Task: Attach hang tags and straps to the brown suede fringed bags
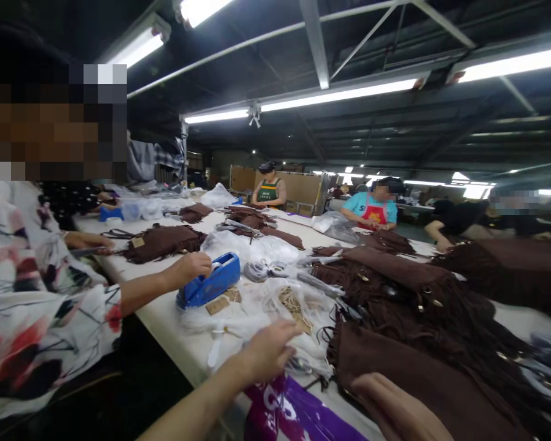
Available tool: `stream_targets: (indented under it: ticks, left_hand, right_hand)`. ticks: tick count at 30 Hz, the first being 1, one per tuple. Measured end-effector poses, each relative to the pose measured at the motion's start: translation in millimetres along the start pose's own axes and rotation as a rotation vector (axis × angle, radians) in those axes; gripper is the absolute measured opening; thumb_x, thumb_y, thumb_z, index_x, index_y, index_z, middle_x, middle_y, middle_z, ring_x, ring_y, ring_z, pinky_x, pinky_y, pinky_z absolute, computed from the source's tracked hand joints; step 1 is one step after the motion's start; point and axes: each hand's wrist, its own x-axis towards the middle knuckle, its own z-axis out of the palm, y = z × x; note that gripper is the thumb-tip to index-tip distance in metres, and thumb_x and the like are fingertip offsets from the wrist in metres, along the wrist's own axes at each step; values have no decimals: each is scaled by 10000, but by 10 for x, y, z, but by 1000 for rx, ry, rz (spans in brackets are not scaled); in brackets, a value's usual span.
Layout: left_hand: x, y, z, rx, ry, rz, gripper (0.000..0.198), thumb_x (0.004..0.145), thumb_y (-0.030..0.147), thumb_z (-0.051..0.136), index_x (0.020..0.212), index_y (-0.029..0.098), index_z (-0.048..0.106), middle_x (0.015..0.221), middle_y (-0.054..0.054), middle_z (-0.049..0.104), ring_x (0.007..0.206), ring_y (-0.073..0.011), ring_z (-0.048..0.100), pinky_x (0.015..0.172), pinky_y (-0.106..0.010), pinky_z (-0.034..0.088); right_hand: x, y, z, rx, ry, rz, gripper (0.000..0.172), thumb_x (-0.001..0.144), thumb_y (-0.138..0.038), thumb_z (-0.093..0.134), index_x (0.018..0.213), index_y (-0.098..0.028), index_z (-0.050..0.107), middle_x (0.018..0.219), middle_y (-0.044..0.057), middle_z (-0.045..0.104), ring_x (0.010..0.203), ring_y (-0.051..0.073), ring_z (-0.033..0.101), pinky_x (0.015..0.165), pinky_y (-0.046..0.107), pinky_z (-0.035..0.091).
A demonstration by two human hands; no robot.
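Bare and nearly flat, a worker's right hand stretches over a dark brown fringed bag at the edge of a crowded table. Its fingers lie together and seem to grasp nothing; whether the palm touches the cloth cannot be told. Beside it, the worker's left hand reaches over the near end of a shiny purple bag printed with white lettering. Fingers loosely bent, that hand is blurred, and it cannot be told whether it grips any plastic. The purple bag lies between the 2 arms, just left of the brown one.

Just beyond the left hand sits a clear plastic bag with pale strings inside, near a few cardboard tags. To the left, a co-worker's hand, reaching from a flowered sleeve, rests at the top of a blue tape dispenser. Another fringed bag wearing a tag lies past that arm, while a heap of brown bags with metal fittings fills the right side. Across the table, 3 people work: 1 in a green apron, 1 in a red apron and 1 in a dark top, beneath bright tube lights.
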Motion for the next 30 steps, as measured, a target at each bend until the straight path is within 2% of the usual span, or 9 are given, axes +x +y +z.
stream_targets:
  ticks: [3,6,9,12,15,17,20,25,30]
  left_hand:
    - [167,-294,-216,-3,123,-185,314,909,141,419,1152,172,614,1190,-83,659,1121,-189,593,1019,-297,426]
    - [284,-499,-377,21,119,-250,284,921,155,402,1030,175,663,1068,-85,706,1019,-214,636,939,-329,466]
    - [168,-604,-485,35,99,-268,234,897,165,449,976,171,669,996,-88,705,966,-231,638,897,-347,469]
    - [-125,-673,-508,153,30,-286,221,810,201,602,1026,165,634,1078,-105,653,1041,-262,584,941,-384,433]
    - [-383,-758,-414,284,-36,-334,152,799,211,635,943,170,605,1068,-100,601,1029,-271,542,905,-398,430]
    - [-472,-821,-311,306,13,-341,29,851,198,582,868,176,574,1025,-84,583,1005,-256,524,880,-382,426]
    - [-508,-896,-190,261,133,-319,65,890,162,516,832,184,534,972,-61,573,982,-228,512,886,-355,409]
    - [-505,-919,-177,196,158,-316,96,873,125,479,821,195,518,929,-49,587,944,-218,527,862,-348,415]
    - [-516,-881,-209,211,171,-294,99,832,121,475,782,197,511,930,-50,603,948,-221,537,864,-354,429]
  right_hand:
    - [531,-262,-9,51,-33,37,260,945,-349,405,870,-250,634,837,44,702,765,202,665,687,275,503]
    - [974,-335,112,117,4,86,266,904,-315,417,823,-208,645,810,56,704,776,218,654,706,287,470]
    - [1254,-405,305,175,-7,80,235,858,-283,446,821,-193,660,774,56,698,749,213,644,691,282,449]
    - [1393,-503,527,230,-53,57,219,836,-256,452,846,-198,663,732,36,693,688,190,644,653,264,439]
    - [1449,-527,761,257,-72,77,187,807,-220,459,852,-208,640,668,12,676,649,184,639,639,262,439]
    - [1460,-485,906,257,-46,115,155,793,-201,450,824,-207,602,638,8,658,649,190,631,652,275,446]
    - [1450,-399,1049,263,-2,185,139,822,-202,407,815,-213,545,625,1,652,627,183,635,639,274,470]
    - [1486,-329,967,180,21,259,212,893,-206,352,912,-203,564,657,-4,668,603,173,657,574,252,479]
    - [1791,-269,736,-43,9,259,216,934,-186,445,897,-187,657,952,85,698,945,232,648,810,327,473]
